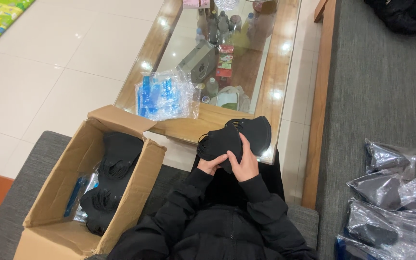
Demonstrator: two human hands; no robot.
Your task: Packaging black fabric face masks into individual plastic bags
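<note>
Grey fabric sofa (pixel 381 96): fills the 3 o'clock side of the view and wraps under the person's lap at 6 o'clock.
Glass-topped wooden coffee table (pixel 278 72): runs from the centre up to 12 o'clock; bottles and small packets show through the glass, too blurred to tell apart.
Open brown cardboard box (pixel 63 192): sits at 8 o'clock on the grey cushion, flaps up, with loose black face masks (pixel 119 154) heaped inside and a blue-edged plastic sleeve tucked against its left wall.
Pile of clear plastic packs of dark masks (pixel 391 202): lies on the sofa at 4 o'clock, well apart from the hands.
Crumpled clear plastic bag with blue print (pixel 165 95): rests on the table's near-left corner, at 11 o'clock from the hands, just beyond the box flap.
Stack of black fabric face masks with ear loops (pixel 239 137): held at the centre of the view, over the table's near edge, fanned up toward 1 o'clock.
Right hand (pixel 246 163): fingers stretched long and laid flat up the front of the stack, thumb pressing in from the left; it grips the stack.
Left hand (pixel 211 165): fingers curled narrowly, pinching the stack's lower left edge at 7 o'clock; mostly hidden by the masks.
</note>
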